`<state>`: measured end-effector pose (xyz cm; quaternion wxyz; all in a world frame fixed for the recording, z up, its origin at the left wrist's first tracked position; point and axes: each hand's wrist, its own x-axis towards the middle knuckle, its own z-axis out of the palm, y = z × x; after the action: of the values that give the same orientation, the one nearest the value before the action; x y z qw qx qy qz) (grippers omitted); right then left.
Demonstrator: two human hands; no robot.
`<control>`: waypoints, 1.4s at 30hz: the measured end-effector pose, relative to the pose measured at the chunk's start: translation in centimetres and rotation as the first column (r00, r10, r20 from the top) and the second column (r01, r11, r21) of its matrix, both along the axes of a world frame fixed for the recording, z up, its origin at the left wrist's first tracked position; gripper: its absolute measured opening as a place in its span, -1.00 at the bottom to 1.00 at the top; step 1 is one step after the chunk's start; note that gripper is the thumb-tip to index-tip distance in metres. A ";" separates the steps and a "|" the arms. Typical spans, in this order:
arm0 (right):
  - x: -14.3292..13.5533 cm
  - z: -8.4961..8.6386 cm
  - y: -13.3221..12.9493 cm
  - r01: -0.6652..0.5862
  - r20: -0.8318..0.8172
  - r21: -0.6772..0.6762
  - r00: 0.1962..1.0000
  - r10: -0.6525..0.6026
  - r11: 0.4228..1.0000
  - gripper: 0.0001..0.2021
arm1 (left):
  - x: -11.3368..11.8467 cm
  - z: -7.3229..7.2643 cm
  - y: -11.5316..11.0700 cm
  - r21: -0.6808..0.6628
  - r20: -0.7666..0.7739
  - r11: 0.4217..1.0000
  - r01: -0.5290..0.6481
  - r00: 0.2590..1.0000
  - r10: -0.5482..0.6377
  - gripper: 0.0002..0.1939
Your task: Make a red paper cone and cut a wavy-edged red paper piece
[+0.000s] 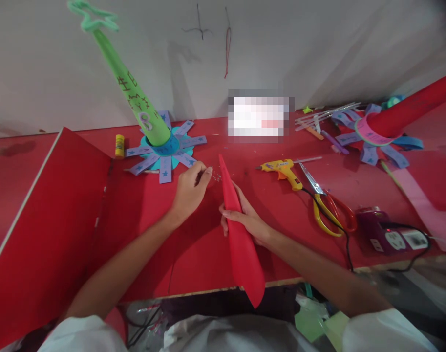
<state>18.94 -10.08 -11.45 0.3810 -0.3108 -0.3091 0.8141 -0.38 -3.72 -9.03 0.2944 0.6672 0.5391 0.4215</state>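
Note:
My right hand (pixel 246 215) is wrapped round a red paper cone (pixel 241 244), its narrow tip pointing away from me and its wide end over the table's front edge. To the left of the tip, my left hand (pixel 193 188) is closed with thumb and fingers pinched together; thin threadlike bits show at the fingertips, too small to name. Behind that hand stands a green paper cone (pixel 135 93) with writing, topped by a pipe-cleaner star (pixel 93 17). Its blue ring base (pixel 162 146) is surrounded by purple strips. A yellow glue gun (pixel 283 171) lies right of the red cone.
Scissors (pixel 323 200) and a purple power socket box (pixel 380 232) with a black cord lie to the right. A red divider panel (pixel 50 220) stands left. A glue stick (pixel 119 146) is by the green cone. Another red cone (pixel 416 107) leans at far right near glue sticks (pixel 318 117).

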 end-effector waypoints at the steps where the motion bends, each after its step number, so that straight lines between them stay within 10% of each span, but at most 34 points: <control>1: 0.0 0.0 0.0 -0.005 -0.009 0.002 1.000 0.005 1.000 0.10 | 0.0 -0.1 0.2 -0.073 0.072 0.997 0.032 0.997 -0.027 -0.67; 9: -0.1 -0.3 -0.2 -0.064 -0.026 0.013 0.998 0.064 0.998 -0.08 | 0.4 0.0 0.8 -0.352 0.350 0.920 0.170 0.936 -0.039 -0.69; 27: -0.2 0.1 -0.2 -0.125 0.091 0.107 0.989 0.116 0.986 -0.01 | 0.3 1.0 1.4 -0.221 0.152 0.967 0.125 0.984 -0.093 -0.65; 42: -0.2 0.2 -0.3 -0.121 0.077 0.113 0.991 0.113 0.986 0.02 | 0.7 0.3 0.9 -0.272 0.309 0.955 0.118 0.951 -0.029 -0.62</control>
<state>18.77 -10.37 -11.21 0.3391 -0.2975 -0.3874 0.8040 0.34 -2.86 -8.76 0.4823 0.5650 0.5177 0.4244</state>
